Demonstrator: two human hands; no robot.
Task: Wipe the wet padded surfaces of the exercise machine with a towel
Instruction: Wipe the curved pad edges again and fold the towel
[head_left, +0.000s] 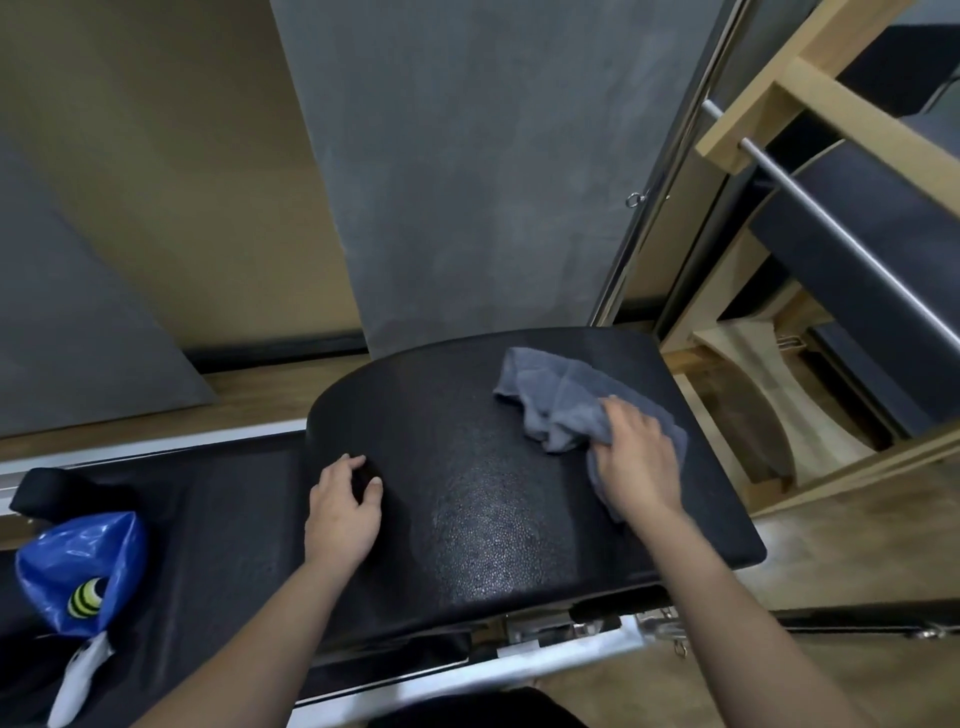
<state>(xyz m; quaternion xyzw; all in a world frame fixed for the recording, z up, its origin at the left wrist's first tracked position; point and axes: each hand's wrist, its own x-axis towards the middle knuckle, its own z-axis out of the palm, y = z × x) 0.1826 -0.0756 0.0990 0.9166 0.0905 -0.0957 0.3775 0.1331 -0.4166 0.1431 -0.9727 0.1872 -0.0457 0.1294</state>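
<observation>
The right hand (638, 457) grips a bunched grey towel (558, 400) on the far right of the black curved pad (483, 525), whose near middle glistens; the left hand (343, 506) rests on the pad's left side, fingers loosely curled, holding nothing

Both forearms are bare and enter from the lower edge, reaching forward and slightly inward. The left hand (343, 512) rests palm down, wrist roughly straight with the forearm, fingers loosely curled and spread, fingertips and thumb in contact with the padded surface (467, 519); it grips nothing. The right hand (636, 460) sits farther forward and to the right, back of the hand upward, wrist slightly bent, fingers closed over a bunched grey towel (556, 400), pressing it down. The two hands are well apart. The right thumb is hidden.
</observation>
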